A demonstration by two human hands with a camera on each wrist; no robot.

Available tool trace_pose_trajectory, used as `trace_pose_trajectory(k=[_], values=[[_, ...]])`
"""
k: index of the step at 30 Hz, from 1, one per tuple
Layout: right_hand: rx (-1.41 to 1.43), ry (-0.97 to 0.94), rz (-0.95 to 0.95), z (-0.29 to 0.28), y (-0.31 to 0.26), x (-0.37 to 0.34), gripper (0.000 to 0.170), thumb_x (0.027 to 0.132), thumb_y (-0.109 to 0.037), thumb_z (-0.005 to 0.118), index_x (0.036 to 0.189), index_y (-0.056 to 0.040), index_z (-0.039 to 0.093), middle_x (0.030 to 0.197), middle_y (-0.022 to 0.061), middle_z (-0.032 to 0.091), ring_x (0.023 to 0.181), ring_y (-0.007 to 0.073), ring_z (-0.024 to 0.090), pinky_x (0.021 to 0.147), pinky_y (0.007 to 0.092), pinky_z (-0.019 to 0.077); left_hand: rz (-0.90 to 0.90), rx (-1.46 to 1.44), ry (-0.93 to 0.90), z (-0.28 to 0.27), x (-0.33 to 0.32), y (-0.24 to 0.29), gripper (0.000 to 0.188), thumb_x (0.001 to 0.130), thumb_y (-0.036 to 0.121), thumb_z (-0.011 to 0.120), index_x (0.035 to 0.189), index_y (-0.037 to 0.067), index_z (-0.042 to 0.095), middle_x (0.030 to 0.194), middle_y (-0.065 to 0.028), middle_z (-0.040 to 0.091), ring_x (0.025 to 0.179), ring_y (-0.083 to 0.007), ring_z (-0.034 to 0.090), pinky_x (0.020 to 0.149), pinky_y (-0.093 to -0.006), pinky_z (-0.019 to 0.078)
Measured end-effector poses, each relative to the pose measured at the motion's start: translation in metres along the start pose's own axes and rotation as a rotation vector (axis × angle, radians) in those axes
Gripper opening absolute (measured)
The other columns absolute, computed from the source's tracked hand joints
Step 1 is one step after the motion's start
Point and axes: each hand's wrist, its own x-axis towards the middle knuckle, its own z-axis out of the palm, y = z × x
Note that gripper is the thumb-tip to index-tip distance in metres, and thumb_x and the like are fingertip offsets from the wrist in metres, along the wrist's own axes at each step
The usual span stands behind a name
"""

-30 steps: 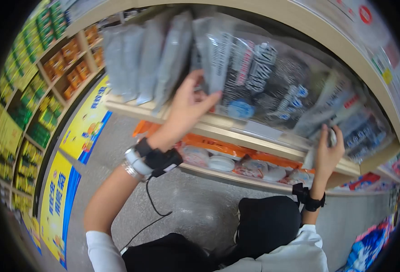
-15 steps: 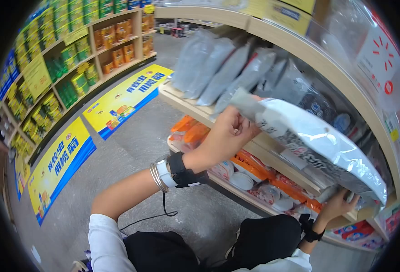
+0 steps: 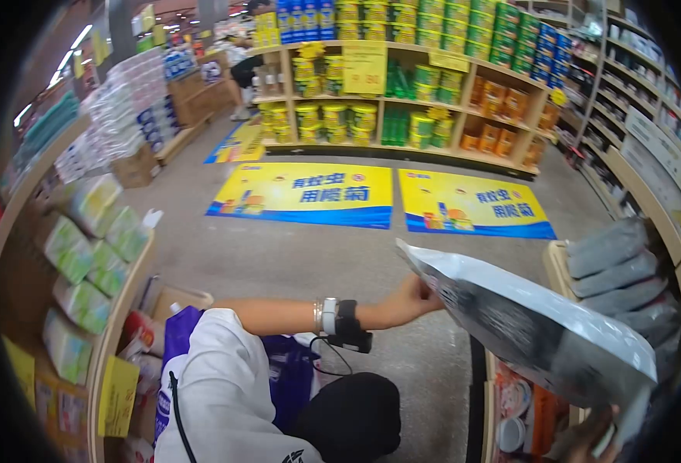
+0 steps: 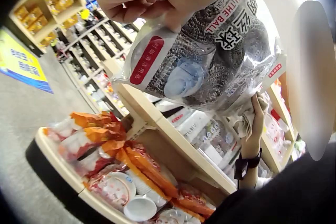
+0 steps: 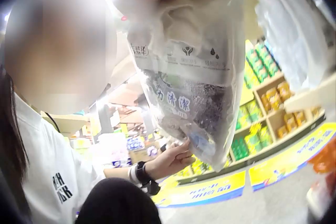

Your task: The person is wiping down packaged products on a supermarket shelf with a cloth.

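A plastic bag of steel wool scrubbers, grey and white with dark scrubbers showing through, is held up off the shelf between both hands. My left hand pinches its near-left end, fingers curled at the edge. At the opposite end my right hand grips the bag, partly hidden beneath it in the head view. From the left wrist, the bag's printed front with a blue scrubber picture shows, and the right hand is at its far end. The right wrist view shows the printed back.
Similar grey bags stand in a row on the right shelf. Below are orange packs and bowls. A shelf of green and yellow cans lies ahead, with yellow floor posters before it. Tissue packs fill the left shelf.
The bag of scrubbers has come off the shelf into both hands and been lifted out. The head view has swung left and up toward the aisle.
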Motion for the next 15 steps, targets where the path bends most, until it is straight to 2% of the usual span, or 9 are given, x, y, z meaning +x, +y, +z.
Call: trace_pose_trajectory(k=[1, 2, 3, 4, 6, 10, 13, 14, 15], values=[[0.172, -0.078, -0.020, 0.013, -0.011, 0.009, 0.022, 0.091, -0.015, 0.064, 0.095, 0.0069, 0.065, 0.092, 0.0200, 0.067, 0.075, 0.0272, 0.065, 0.067, 0.0356, 0.0529, -0.120, 0.017, 0.088, -0.016, -0.013, 0.006, 0.040, 0.088, 0.005, 0.065, 0.122, -0.004, 0.047, 0.113, -0.0106, 0.062, 0.103, -0.0162, 0.061, 0.085, -0.0305, 0.0512], [0.294, -0.121, -0.082, 0.030, -0.023, 0.016, 0.027, 0.092, -0.018, 0.064, 0.103, 0.0065, 0.062, 0.097, 0.0211, 0.066, 0.080, 0.0277, 0.065, 0.071, 0.0350, 0.0530, -0.196, 0.091, 0.108, -0.032, -0.025, 0.013, 0.041, 0.088, 0.005, 0.065, 0.123, -0.003, 0.046, 0.115, -0.0109, 0.061, 0.104, -0.0163, 0.060, 0.087, -0.0305, 0.0511], [0.478, -0.131, 0.090, 0.059, -0.004, 0.000, 0.016, 0.089, 0.003, 0.059, 0.104, 0.0067, 0.057, 0.096, 0.0176, 0.063, 0.086, 0.0190, 0.059, 0.078, 0.0301, 0.0474, -0.277, 0.164, 0.131, -0.040, -0.032, 0.036, 0.042, 0.088, 0.005, 0.065, 0.125, -0.003, 0.044, 0.117, -0.0111, 0.060, 0.105, -0.0164, 0.060, 0.088, -0.0305, 0.0510], [0.442, -0.123, -0.083, 0.072, -0.031, 0.023, 0.005, 0.089, 0.005, 0.055, 0.093, 0.0045, 0.054, 0.088, 0.0150, 0.060, 0.078, 0.0199, 0.058, 0.071, 0.0294, 0.0445, -0.358, 0.235, 0.149, -0.049, -0.042, 0.051, 0.044, 0.089, 0.005, 0.064, 0.126, -0.003, 0.043, 0.119, -0.0113, 0.059, 0.107, -0.0166, 0.059, 0.089, -0.0306, 0.0508], [0.629, -0.309, -0.002, 0.088, -0.052, 0.037, 0.004, 0.087, 0.004, 0.056, 0.089, 0.0037, 0.052, 0.082, 0.0144, 0.057, 0.071, 0.0206, 0.055, 0.066, 0.0305, 0.0415, -0.283, 0.093, 0.250, -0.068, -0.067, 0.041, 0.048, 0.088, 0.001, 0.064, 0.130, 0.000, 0.040, 0.120, -0.0098, 0.059, 0.106, -0.0133, 0.058, 0.090, -0.0293, 0.0495], [0.727, -0.439, -0.033, 0.111, -0.069, 0.043, 0.007, 0.086, 0.003, 0.056, 0.084, 0.0028, 0.050, 0.076, 0.0119, 0.053, 0.066, 0.0185, 0.050, 0.063, 0.0304, 0.0391, -0.183, -0.009, 0.383, -0.078, -0.115, 0.019, 0.049, 0.089, 0.000, 0.063, 0.131, 0.003, 0.038, 0.119, -0.0076, 0.058, 0.105, -0.0103, 0.058, 0.088, -0.0274, 0.0485], [0.796, -0.534, 0.003, 0.130, -0.054, 0.037, 0.008, 0.086, 0.002, 0.056, 0.083, 0.0028, 0.049, 0.075, 0.0113, 0.052, 0.067, 0.0187, 0.050, 0.064, 0.0297, 0.0394, -0.422, 0.083, 0.438, -0.076, -0.140, 0.020, 0.046, 0.089, 0.001, 0.065, 0.128, 0.001, 0.039, 0.116, -0.0065, 0.060, 0.103, -0.0082, 0.058, 0.085, -0.0247, 0.0497], [0.756, -0.545, 0.010, 0.135, -0.050, 0.038, 0.008, 0.086, 0.002, 0.057, 0.083, 0.0042, 0.050, 0.076, 0.0160, 0.055, 0.066, 0.0253, 0.053, 0.064, 0.0317, 0.0416, -0.449, 0.080, 0.436, -0.071, -0.147, 0.023, 0.047, 0.089, 0.002, 0.065, 0.128, 0.001, 0.039, 0.115, -0.0064, 0.060, 0.101, -0.0078, 0.059, 0.083, -0.0238, 0.0502], [0.753, -0.544, 0.036, 0.143, -0.049, 0.034, 0.008, 0.086, 0.001, 0.057, 0.084, 0.0042, 0.051, 0.077, 0.0152, 0.055, 0.067, 0.0241, 0.053, 0.065, 0.0313, 0.0415, -0.476, 0.077, 0.433, -0.065, -0.153, 0.027, 0.047, 0.089, 0.003, 0.065, 0.128, 0.001, 0.039, 0.114, -0.0063, 0.061, 0.100, -0.0074, 0.059, 0.081, -0.0229, 0.0508]])
